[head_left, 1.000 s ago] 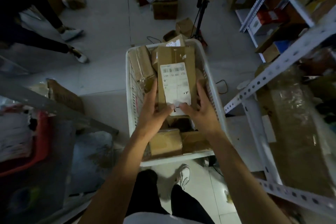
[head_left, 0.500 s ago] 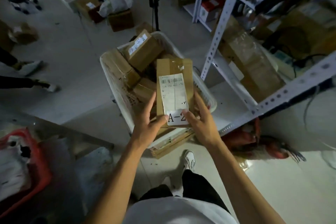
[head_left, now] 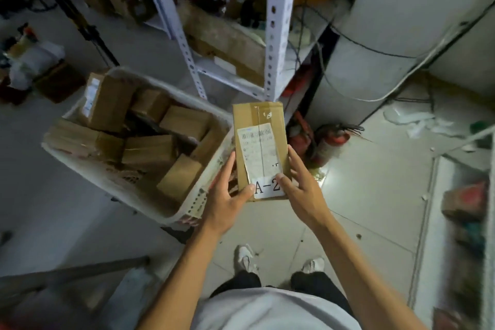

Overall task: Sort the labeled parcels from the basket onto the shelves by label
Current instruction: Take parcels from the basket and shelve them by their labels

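Cardboard parcel (head_left: 258, 142) marked A-2 sits pinched at its near end between left hand (head_left: 227, 195) and right hand (head_left: 301, 185), just right of the basket (head_left: 187, 206). Looks light, stiff; gripping both long edges seems safest.

head cam | worn on head | faces forward-down | close over floor (head_left: 361, 195) | single view
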The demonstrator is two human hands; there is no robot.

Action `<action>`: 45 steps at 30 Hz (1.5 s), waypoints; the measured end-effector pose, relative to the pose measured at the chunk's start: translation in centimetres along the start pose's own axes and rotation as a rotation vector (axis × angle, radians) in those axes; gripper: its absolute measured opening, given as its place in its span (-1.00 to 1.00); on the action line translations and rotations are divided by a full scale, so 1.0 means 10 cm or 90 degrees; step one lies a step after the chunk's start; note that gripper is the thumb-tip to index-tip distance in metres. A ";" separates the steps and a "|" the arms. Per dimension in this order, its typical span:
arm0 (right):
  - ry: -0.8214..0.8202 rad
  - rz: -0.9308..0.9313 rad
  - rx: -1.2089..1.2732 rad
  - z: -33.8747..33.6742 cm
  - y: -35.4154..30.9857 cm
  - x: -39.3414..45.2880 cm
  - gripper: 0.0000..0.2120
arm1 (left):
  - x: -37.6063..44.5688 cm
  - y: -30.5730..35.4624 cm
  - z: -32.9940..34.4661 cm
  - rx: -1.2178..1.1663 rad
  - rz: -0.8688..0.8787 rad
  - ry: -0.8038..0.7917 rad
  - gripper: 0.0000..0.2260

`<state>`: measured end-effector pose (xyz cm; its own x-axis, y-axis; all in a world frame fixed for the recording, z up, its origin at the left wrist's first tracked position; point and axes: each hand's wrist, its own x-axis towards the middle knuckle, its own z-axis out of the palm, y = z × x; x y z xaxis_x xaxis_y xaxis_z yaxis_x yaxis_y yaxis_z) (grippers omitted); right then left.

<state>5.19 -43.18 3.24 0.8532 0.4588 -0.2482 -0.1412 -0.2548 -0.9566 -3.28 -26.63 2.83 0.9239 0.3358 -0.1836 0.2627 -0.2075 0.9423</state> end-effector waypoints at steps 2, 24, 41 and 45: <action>0.062 0.001 -0.003 -0.31 0.05 -0.13 -0.38 | 0.08 0.11 0.31 0.006 0.034 -0.049 -0.31; 0.637 0.071 -0.003 -3.46 0.83 -2.44 -0.23 | -0.36 1.60 4.35 0.033 0.183 -0.573 -0.24; 0.927 0.133 0.052 -4.49 1.04 -2.26 -0.37 | 0.21 2.11 6.02 0.036 0.226 -0.798 -0.38; 0.986 0.164 0.045 -4.85 1.03 -2.03 -0.33 | 0.53 2.30 6.41 0.033 0.233 -0.855 -0.39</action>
<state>10.75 -96.38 5.84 0.4620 -0.8854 -0.0505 -0.3427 -0.1257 -0.9310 25.51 -88.46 5.55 0.4905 -0.8673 -0.0849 -0.0659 -0.1340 0.9888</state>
